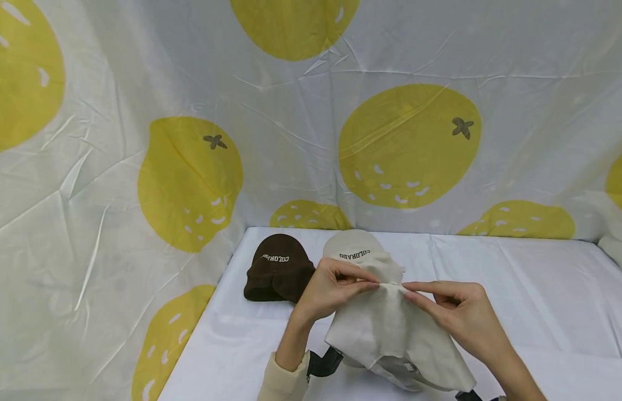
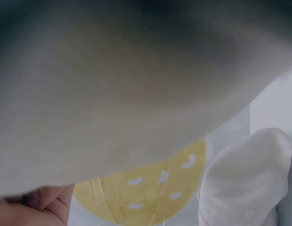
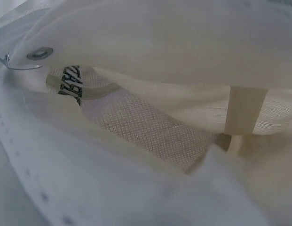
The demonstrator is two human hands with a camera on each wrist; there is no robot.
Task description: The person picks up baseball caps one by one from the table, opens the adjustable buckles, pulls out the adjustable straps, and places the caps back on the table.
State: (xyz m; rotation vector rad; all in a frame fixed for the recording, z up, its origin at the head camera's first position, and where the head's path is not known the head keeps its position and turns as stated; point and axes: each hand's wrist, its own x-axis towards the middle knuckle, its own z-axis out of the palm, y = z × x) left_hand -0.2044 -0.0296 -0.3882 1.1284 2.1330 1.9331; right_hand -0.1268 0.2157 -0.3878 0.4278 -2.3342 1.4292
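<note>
My left hand (image 1: pixel 333 291) and right hand (image 1: pixel 456 306) each pinch a cream cloth item (image 1: pixel 376 328) by its upper edge, thumb against fingers, close together. The cloth hangs below them in folds, with a gap at its lower front. In the right wrist view, the cloth opening (image 3: pixel 150 134) shows a mesh lining, a pale strap, dark letters and a metal eyelet (image 3: pixel 40 53). Just behind stands a cream cap (image 1: pixel 353 245) lettered COLORADO, partly hidden by my left hand and the cloth. Blurred cloth fills most of the left wrist view. The cloth's exact kind is unclear.
A brown cap (image 1: pixel 278 270), also lettered COLORADO, sits left of the cream cap, close to my left wrist. White cloth covers the table (image 1: pixel 516 295). Behind and to the left hangs a lemon-patterned curtain (image 1: pixel 290 139).
</note>
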